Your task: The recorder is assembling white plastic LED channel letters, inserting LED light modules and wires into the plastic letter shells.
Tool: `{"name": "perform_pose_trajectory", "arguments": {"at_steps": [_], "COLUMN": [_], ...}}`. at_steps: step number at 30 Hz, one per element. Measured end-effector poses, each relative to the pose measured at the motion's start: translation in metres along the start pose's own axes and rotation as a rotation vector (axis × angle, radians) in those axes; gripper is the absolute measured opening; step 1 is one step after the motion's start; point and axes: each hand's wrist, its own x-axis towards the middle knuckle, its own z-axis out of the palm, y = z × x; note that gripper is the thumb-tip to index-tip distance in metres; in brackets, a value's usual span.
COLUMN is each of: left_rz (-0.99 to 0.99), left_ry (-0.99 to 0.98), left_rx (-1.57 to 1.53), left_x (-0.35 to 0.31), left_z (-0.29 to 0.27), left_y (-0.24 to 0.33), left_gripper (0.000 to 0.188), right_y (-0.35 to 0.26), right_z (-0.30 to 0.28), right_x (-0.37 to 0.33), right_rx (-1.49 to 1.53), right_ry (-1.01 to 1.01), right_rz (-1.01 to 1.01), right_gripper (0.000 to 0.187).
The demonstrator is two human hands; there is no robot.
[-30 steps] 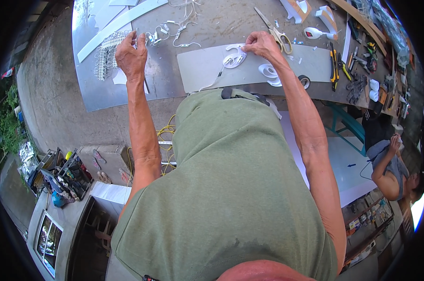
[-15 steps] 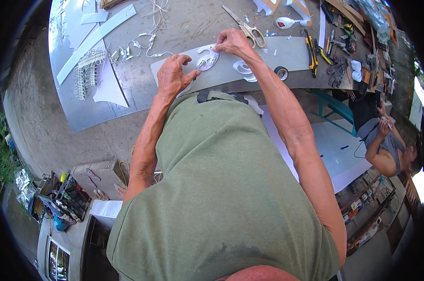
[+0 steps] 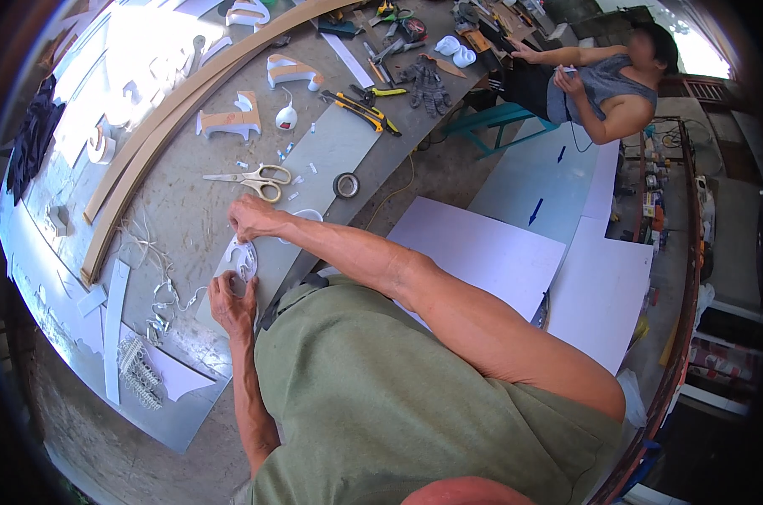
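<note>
A curved white letter-shaped piece [image 3: 244, 262] lies on a long grey sheet strip [image 3: 339, 145] near the table edge. My left hand [image 3: 232, 305] is at its near end, thumb and fingers apart, with the thumb close against the rim. At the far end my right hand [image 3: 251, 220] has its fingertips pinched together; what they hold is hidden. Beyond that hand are cream-handled scissors [image 3: 259, 180], lying spread. Another curved white piece [image 3: 311, 215] shows partly behind my right forearm. A roll of black tape [image 3: 346, 185] sits on the strip.
Yellow-black utility knives [image 3: 356, 112], a glue bottle [image 3: 286, 116] and letter shapes [image 3: 232, 116] lie farther off. Long brown strips [image 3: 171, 105] cross the table. White wire [image 3: 167, 299] trails at left. A seated person [image 3: 605, 93] is at the far right, beside white panels [image 3: 482, 244].
My view has turned right, bringing more of the far table and the white panels into sight. Both hands stay at the white letter piece, the right fingertips still pinched.
</note>
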Motion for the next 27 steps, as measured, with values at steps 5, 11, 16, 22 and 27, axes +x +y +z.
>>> {"name": "perform_pose_trajectory", "arguments": {"at_steps": [5,11,16,22,27], "left_rz": [0.029,-0.046,-0.043,-0.078,-0.036], "left_ry": [-0.012,-0.086,-0.020,-0.086,-0.036], "left_rx": [0.006,-0.005,-0.013,0.029,-0.001], "left_x": [0.000,0.003,-0.003,-0.002,-0.002], "left_z": [0.001,0.001,0.005,0.003,0.009], "left_y": [-0.001,-0.003,-0.005,0.000,-0.004], "left_gripper": [0.038,0.035,0.034,0.034,0.034], "right_y": [-0.009,-0.010,-0.019,-0.020,-0.029], "right_z": [0.006,0.013,0.017,0.018,0.006], "right_x": [-0.006,-0.007,-0.013,-0.016,-0.019], "right_rx": [-0.025,0.043,-0.023,-0.023,-0.038], "right_ry": [0.142,0.227,0.267,0.318,0.301], "right_rz": [-0.011,-0.003,-0.037,-0.009,0.008], "right_gripper": [0.019,0.015,0.015,0.017,0.016]}}
